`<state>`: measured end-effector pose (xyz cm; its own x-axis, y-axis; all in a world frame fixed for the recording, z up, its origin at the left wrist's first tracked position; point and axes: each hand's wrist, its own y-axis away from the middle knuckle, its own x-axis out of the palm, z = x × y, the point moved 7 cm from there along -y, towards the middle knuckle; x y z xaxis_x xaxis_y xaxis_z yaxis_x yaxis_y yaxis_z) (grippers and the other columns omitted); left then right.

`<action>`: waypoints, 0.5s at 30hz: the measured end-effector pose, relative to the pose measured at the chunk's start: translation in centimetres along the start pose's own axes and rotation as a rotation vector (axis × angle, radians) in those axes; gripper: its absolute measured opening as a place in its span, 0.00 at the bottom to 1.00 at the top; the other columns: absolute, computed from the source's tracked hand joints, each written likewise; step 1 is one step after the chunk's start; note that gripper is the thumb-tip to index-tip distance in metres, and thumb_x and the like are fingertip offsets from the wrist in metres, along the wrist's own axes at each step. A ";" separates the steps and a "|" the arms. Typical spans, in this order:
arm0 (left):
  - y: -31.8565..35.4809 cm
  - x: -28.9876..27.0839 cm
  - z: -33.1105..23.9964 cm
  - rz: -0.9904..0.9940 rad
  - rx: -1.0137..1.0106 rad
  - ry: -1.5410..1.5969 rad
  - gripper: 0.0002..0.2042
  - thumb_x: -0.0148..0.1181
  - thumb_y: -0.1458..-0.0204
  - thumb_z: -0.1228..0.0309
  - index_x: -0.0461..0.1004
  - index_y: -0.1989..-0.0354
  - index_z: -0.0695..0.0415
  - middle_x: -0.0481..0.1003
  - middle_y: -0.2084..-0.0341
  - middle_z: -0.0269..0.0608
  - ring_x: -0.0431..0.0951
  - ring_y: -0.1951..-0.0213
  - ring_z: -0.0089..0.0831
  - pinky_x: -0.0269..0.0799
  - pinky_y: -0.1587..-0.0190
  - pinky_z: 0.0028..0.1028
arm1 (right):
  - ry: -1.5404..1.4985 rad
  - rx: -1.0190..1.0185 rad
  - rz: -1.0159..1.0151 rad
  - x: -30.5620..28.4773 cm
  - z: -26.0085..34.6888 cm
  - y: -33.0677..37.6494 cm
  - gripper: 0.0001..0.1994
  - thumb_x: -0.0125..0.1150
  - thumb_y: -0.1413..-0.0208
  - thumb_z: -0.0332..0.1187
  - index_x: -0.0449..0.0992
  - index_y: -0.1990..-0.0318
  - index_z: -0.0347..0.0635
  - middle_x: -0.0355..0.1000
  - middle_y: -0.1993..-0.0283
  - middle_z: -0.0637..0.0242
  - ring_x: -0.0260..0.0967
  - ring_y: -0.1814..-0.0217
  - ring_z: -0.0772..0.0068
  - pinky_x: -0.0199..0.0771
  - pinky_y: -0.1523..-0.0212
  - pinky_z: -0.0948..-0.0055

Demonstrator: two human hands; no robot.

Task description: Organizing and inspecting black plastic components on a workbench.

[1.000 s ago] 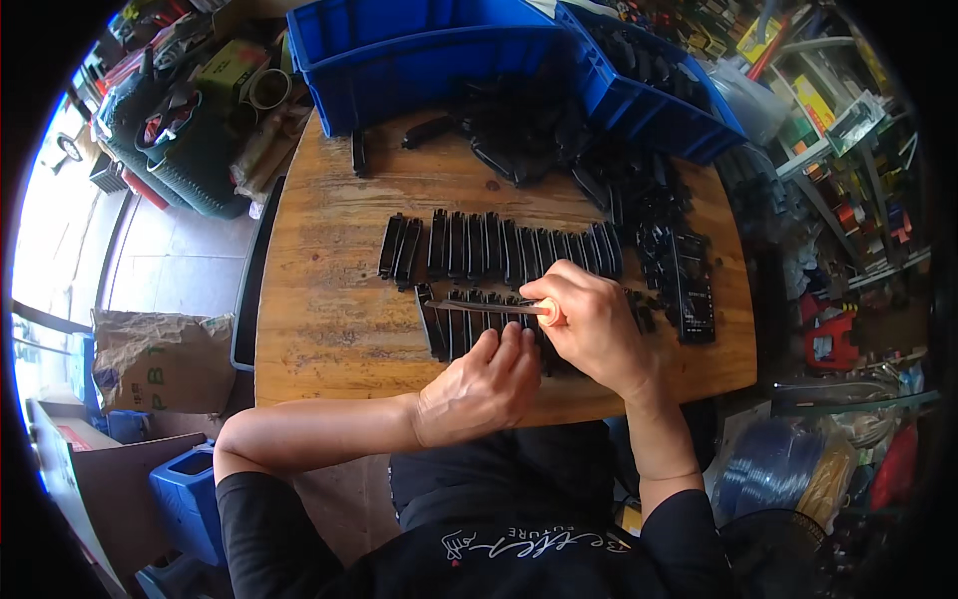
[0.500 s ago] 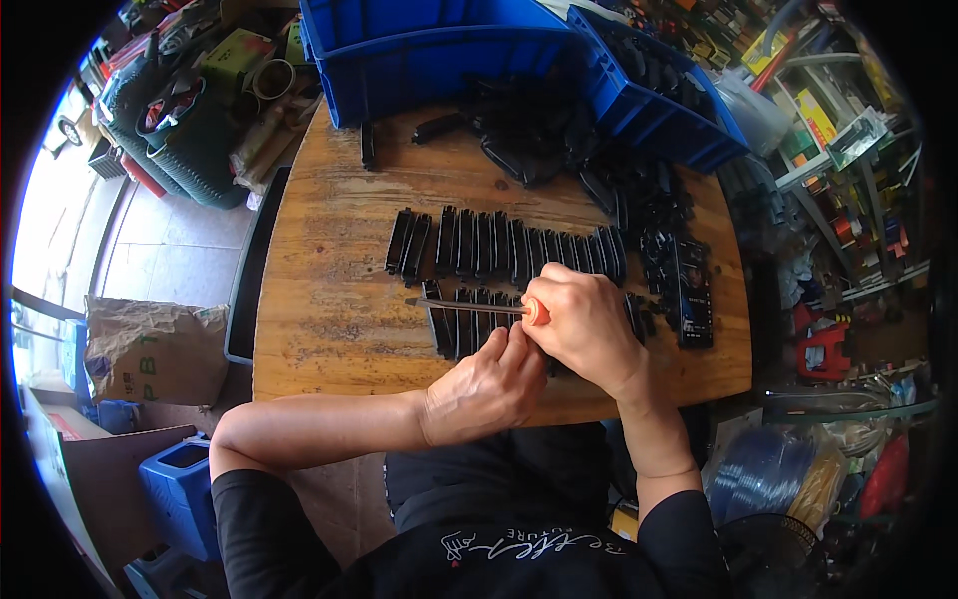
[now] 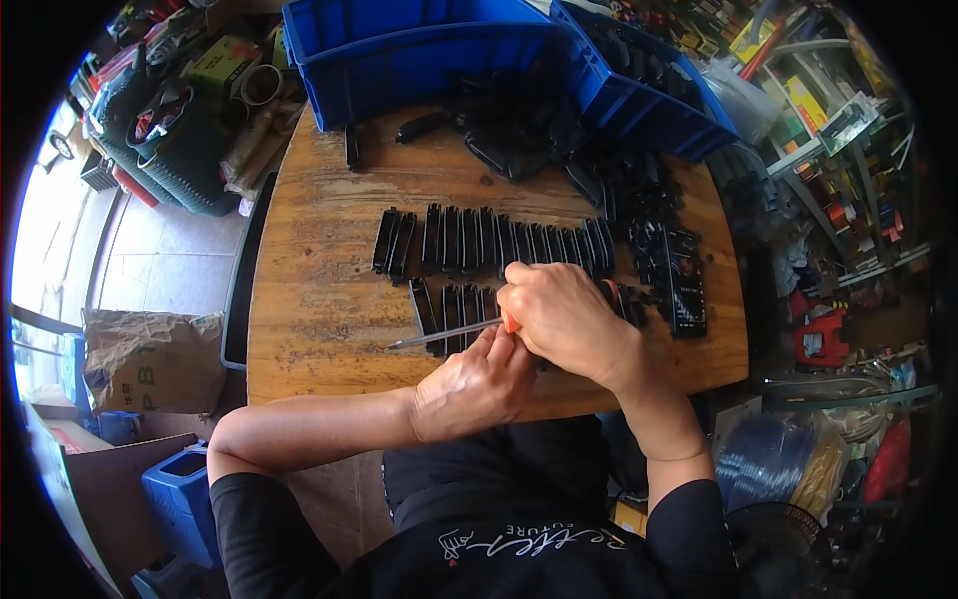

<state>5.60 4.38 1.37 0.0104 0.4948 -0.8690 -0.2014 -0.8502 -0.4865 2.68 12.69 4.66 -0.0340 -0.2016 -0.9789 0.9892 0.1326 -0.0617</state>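
Note:
My right hand is closed round the orange handle of a screwdriver. Its metal shaft sticks out to the left over the table, with the tip tilted toward the near side. Pressed up against it, my left hand has its fingers curled together; whatever they pinch is hidden. Both hands are over the near part of a lower row of narrow black plastic pieces, partly covering it. Farther off lies a longer upper row of similar black pieces, set side by side.
The wooden table carries a heap of black parts at the back. Behind stand a blue bin and another blue bin holding black parts. A flat black rectangular item lies right. A brown paper sack stands left.
The screwdriver's tip has swung from over the lower row's far side toward the near edge. My right hand has turned with it; both hands stay together.

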 end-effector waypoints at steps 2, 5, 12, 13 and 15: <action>0.0 0.0 0.0 0.005 -0.005 0.011 0.10 0.56 0.65 0.71 0.74 0.72 0.63 0.69 0.70 0.43 0.74 0.65 0.36 0.75 0.61 0.29 | 0.005 0.028 0.073 -0.1 -0.2 0.2 0.02 0.59 0.58 0.24 0.75 0.79 0.37 0.69 0.73 0.60 0.73 0.70 0.60 0.74 0.67 0.64; -0.1 -0.3 0.3 -0.011 -0.041 0.058 0.08 0.57 0.62 0.72 0.74 0.73 0.62 0.67 0.72 0.41 0.72 0.68 0.34 0.74 0.64 0.28 | -0.102 0.031 -0.086 0.1 -0.5 0.4 0.03 0.58 0.57 0.24 0.75 0.79 0.37 0.68 0.74 0.60 0.72 0.72 0.61 0.74 0.69 0.65; -0.3 -0.4 0.3 0.000 -0.019 0.039 0.12 0.58 0.60 0.71 0.75 0.66 0.63 0.68 0.70 0.43 0.72 0.66 0.35 0.74 0.63 0.27 | -0.078 -0.022 -0.249 -0.2 -0.6 0.8 0.05 0.59 0.58 0.25 0.71 0.81 0.38 0.67 0.75 0.62 0.71 0.72 0.62 0.74 0.72 0.66; -0.4 -0.4 0.2 -0.007 -0.009 0.018 0.12 0.58 0.60 0.71 0.75 0.66 0.64 0.69 0.69 0.43 0.73 0.65 0.36 0.74 0.62 0.28 | -0.077 -0.021 -0.249 -0.1 -0.7 0.9 0.05 0.59 0.58 0.25 0.71 0.81 0.38 0.67 0.75 0.62 0.71 0.72 0.62 0.74 0.72 0.66; -0.3 -0.3 0.2 0.008 -0.015 0.016 0.13 0.58 0.60 0.71 0.75 0.65 0.64 0.69 0.69 0.44 0.73 0.65 0.37 0.74 0.61 0.28 | -0.089 0.004 -0.292 -0.1 -0.8 1.2 0.06 0.60 0.58 0.25 0.70 0.81 0.38 0.66 0.76 0.62 0.71 0.72 0.63 0.74 0.73 0.66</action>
<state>5.51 4.57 1.78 0.0248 0.4851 -0.8741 -0.1864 -0.8568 -0.4808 3.71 13.68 4.53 -0.3049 -0.3150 -0.8988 0.9399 0.0527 -0.3373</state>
